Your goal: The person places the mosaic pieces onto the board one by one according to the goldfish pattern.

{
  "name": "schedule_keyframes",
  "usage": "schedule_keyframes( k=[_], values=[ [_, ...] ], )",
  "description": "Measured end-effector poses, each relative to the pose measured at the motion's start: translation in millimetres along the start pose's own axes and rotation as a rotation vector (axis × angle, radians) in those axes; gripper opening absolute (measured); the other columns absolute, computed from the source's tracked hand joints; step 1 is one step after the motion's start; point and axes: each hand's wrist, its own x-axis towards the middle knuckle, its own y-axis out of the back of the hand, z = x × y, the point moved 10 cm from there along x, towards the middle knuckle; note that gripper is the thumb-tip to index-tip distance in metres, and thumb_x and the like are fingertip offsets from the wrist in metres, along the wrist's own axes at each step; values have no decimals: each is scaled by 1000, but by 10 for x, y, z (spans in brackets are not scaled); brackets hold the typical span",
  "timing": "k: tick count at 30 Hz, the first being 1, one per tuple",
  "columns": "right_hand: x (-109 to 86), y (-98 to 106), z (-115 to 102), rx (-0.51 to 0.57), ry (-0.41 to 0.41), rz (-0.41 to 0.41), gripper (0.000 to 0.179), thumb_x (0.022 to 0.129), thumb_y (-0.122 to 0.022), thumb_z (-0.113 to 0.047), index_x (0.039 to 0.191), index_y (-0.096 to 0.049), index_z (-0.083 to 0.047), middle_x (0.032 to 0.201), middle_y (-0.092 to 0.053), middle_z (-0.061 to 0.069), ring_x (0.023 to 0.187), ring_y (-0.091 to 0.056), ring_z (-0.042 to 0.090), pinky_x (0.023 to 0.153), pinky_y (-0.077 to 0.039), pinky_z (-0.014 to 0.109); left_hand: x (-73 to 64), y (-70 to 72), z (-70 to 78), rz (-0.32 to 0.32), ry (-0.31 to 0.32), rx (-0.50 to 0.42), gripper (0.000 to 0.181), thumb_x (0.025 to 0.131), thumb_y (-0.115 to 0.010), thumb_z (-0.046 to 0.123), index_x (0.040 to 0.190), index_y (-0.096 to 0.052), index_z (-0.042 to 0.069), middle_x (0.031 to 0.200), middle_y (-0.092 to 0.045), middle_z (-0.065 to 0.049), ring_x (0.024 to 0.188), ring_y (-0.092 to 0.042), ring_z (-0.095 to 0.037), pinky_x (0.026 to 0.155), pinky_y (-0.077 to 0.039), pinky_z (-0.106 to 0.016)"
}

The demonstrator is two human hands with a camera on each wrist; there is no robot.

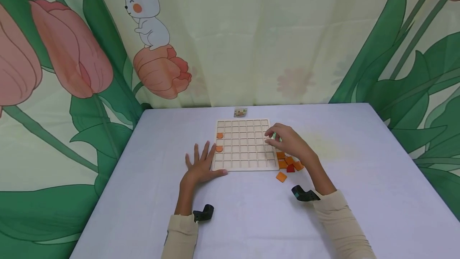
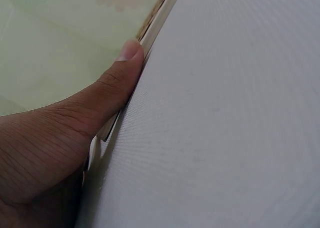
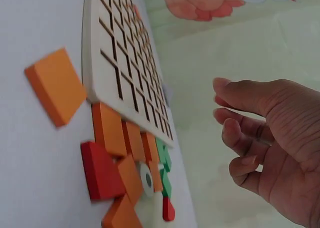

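A pale wooden grid board (image 1: 244,151) lies on the table, with two round orange pieces (image 1: 219,135) in its leftmost column. My left hand (image 1: 202,167) rests at the board's near left corner, fingers spread; its thumb (image 2: 112,83) lies along the near edge. Over the board's right edge hovers my right hand (image 1: 287,141), fingers loosely bent and nothing visible between them. Below it, beside the board, is a loose pile of orange tiles (image 3: 107,130), green pieces (image 3: 164,155), red pieces (image 3: 101,172) and a white ring-like piece (image 3: 146,179).
One orange square tile (image 1: 281,177) lies apart, nearer the front. A small printed picture piece (image 1: 240,112) sits behind the board. White cloth covers the table (image 1: 244,215), and a printed curtain (image 1: 251,43) hangs at its far edge.
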Motion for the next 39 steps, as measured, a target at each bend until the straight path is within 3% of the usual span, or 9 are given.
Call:
schedule_keyframes(
  k=[9,17,22,28,39],
  values=[
    [-377,184,603,-3,-175,6,28,90,-71,-16,114,-66,-2,100,-62,9,83,-54,22,64,-53,26,-20,6,-26,-2,6,-1,111,77,-65,71,159,-6,25,165,6,-4,145,20,-39,107,11,-69],
    [-715,317,983,11,-243,11,27,89,-71,-15,112,-65,-1,104,-62,15,76,-53,21,60,-51,22,-19,-3,-36,-13,7,5,111,77,-64,72,159,-4,25,164,8,-4,145,22,-38,107,11,-69],
    [-837,376,1129,-2,-262,22,26,88,-72,-16,110,-66,-1,104,-62,15,78,-51,22,61,-48,22,-8,13,-38,-8,4,12,111,77,-63,73,159,-3,26,164,8,-4,145,23,-38,107,11,-69],
    [-912,279,1266,24,-304,-41,30,89,-73,-21,111,-67,-2,101,-62,11,74,-47,20,60,-45,24,18,7,-40,1,-3,15,111,77,-62,74,159,-3,26,164,8,-3,145,23,-38,107,11,-69],
    [-945,210,1305,24,-313,-52,28,88,-72,-18,111,-66,-2,97,-60,9,72,-47,20,59,-45,24,3,-21,1,-9,-11,11,111,78,-63,72,159,-4,25,164,7,-4,145,22,-39,106,11,-69]
  ],
)
